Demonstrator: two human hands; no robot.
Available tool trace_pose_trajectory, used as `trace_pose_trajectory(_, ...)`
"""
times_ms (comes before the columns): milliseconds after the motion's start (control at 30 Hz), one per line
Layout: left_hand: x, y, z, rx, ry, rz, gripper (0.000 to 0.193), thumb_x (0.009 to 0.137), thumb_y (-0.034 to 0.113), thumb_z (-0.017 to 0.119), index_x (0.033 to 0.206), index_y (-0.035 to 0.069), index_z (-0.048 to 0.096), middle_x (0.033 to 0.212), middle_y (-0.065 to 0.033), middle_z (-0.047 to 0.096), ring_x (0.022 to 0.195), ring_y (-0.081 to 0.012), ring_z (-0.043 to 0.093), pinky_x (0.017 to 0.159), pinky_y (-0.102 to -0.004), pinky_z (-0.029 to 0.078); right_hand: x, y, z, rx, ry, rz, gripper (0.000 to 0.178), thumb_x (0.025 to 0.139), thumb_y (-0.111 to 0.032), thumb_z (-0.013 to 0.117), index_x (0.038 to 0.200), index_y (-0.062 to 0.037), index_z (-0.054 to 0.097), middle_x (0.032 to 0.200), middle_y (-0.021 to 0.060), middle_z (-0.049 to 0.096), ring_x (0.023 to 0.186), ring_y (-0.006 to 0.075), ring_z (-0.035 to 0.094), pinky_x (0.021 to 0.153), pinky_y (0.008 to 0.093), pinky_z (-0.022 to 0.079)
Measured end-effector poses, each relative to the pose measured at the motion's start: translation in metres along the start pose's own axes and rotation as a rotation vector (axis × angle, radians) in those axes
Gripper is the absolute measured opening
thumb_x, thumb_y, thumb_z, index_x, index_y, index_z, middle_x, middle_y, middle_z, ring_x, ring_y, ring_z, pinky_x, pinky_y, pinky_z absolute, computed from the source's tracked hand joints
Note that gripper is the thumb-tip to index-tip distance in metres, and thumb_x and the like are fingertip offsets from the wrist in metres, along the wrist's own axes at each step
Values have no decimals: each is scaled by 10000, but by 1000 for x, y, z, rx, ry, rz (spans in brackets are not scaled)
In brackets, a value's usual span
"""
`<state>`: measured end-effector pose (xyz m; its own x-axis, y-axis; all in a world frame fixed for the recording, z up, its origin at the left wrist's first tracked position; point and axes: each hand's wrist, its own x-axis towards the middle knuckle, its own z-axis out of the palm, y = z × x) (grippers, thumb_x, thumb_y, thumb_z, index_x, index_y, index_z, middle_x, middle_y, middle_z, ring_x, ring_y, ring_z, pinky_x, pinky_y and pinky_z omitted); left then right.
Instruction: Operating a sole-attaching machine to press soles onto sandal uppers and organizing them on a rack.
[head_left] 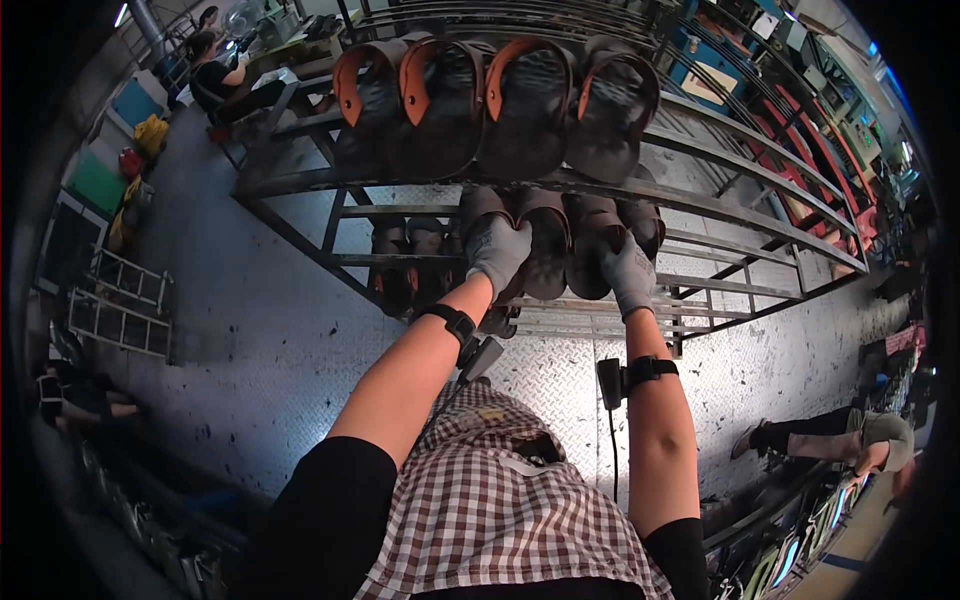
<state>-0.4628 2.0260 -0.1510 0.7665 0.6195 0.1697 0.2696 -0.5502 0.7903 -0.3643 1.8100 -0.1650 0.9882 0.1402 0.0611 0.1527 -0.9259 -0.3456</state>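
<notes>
Several dark slide sandals (545,262) stand side by side in a row at the second level of a metal rack (390,183). My left hand (499,252), in a grey glove, is closed around the left end of this row. At its right end my right hand (629,275), also gloved, grips the outer sandals, so the row is pressed between both hands. On the level above sits another row of dark sandals (522,120) with orange-brown strap linings. My fingers are partly hidden behind the sandals.
More sandals (395,285) sit lower in the rack at the left. Bare rack bars (745,175) stretch to the right. A metal frame (120,305) stands on the patterned metal floor (270,375) at left. One person (225,80) sits far left; another (870,440) is at lower right.
</notes>
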Motion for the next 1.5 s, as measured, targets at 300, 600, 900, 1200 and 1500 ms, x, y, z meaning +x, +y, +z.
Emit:
trace_pose_trajectory(300,35,-94,-61,124,156,41,340,901,374,685,879,36,718,877,-209,725,891,-416,706,765,-474,542,-8,-42,36,20,1,-92,479,930,-420,574,1318,-145,627,1036,238,732,978,415,704,865,513,547)
trace_pose_trajectory(600,66,-174,-110,188,164,35,311,872,326,708,1033,61,722,1019,-218,720,987,-392,687,830,-440,523,-12,-116,54,53,-167,-150,678,884,-372,597,1480,-73,477,1121,243,718,1042,398,697,918,490,539)
trace_pose_trajectory(900,64,-178,-105,343,268,77,328,856,359,708,857,31,726,802,-225,692,781,-430,682,684,-498,516,-13,-148,47,215,-442,-219,695,934,-480,552,1505,-94,463,1248,253,680,1172,403,651,1011,472,498)
trace_pose_trajectory(1200,60,-181,-94,313,424,171,347,861,360,716,887,15,721,836,-234,696,794,-440,677,694,-492,512,-23,-141,53,463,-446,-270,698,915,-533,616,1409,-41,568,1329,224,653,1269,397,597,1061,425,467)
trace_pose_trajectory(1500,58,-184,-94,338,271,28,391,894,369,690,1010,-3,721,988,-250,714,941,-434,684,839,-483,531,-68,-74,45,907,-382,-281,460,1010,-273,587,1347,40,593,1143,186,713,1034,223,685,900,311,525)
